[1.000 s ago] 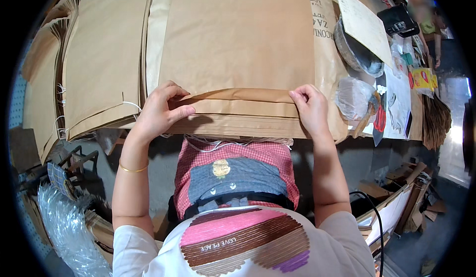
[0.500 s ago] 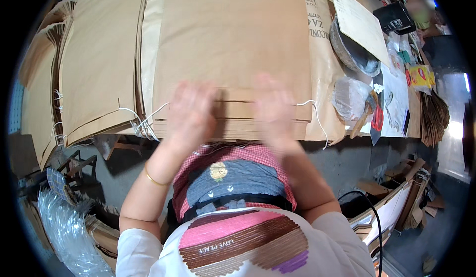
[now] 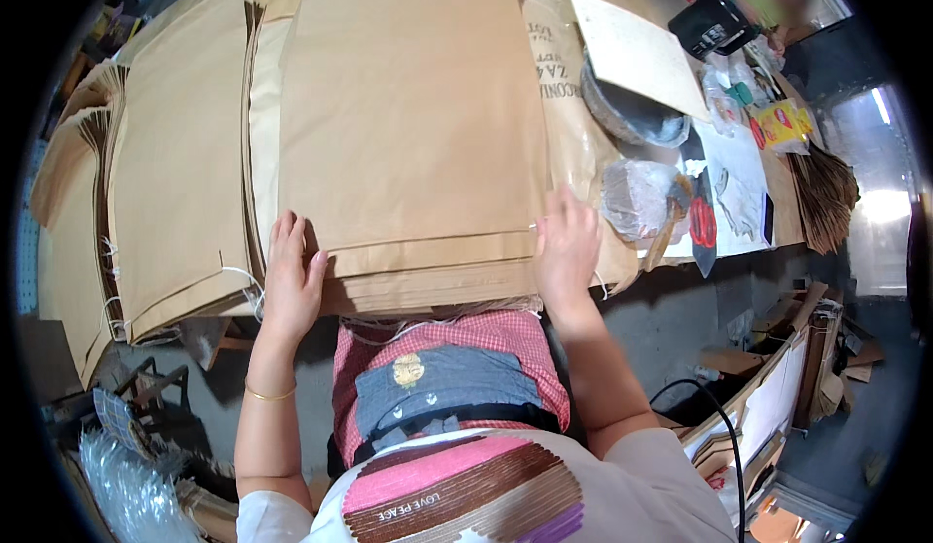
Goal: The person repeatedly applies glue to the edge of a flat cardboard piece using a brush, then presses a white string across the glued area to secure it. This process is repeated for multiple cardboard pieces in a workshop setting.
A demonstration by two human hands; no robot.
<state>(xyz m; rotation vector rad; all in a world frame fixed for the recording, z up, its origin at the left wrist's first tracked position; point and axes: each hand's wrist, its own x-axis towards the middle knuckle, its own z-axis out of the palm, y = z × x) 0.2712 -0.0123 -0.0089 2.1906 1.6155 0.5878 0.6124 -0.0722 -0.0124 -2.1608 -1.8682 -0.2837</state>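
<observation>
A stack of large brown paper bags [image 3: 408, 115] lies flat in front of me, its near edges folded and layered. Along the stack's left edge, by the near corner, my left hand [image 3: 293, 276] rests with fingers stretched out and thumb apart. My right hand [image 3: 567, 251] lies at the opposite near corner, fingers extended and slightly bent. Beneath it runs a white string [image 3: 601, 282], mostly covered by the hand. Another white string [image 3: 255, 290] hangs out to the left of my left hand.
More brown bag stacks [image 3: 180, 164] stand to the left. On the right are a bowl [image 3: 622, 110] under a pale board [image 3: 637, 52], a plastic-wrapped bundle [image 3: 637, 198], red-handled scissors [image 3: 703, 227] and a yellow packet [image 3: 780, 125]. Another person [image 3: 777, 3] is at the far right.
My hands have moved apart, from the middle of the folded near edge out to the stack's two sides. The view has shifted, so the stack appears lower and further left.
</observation>
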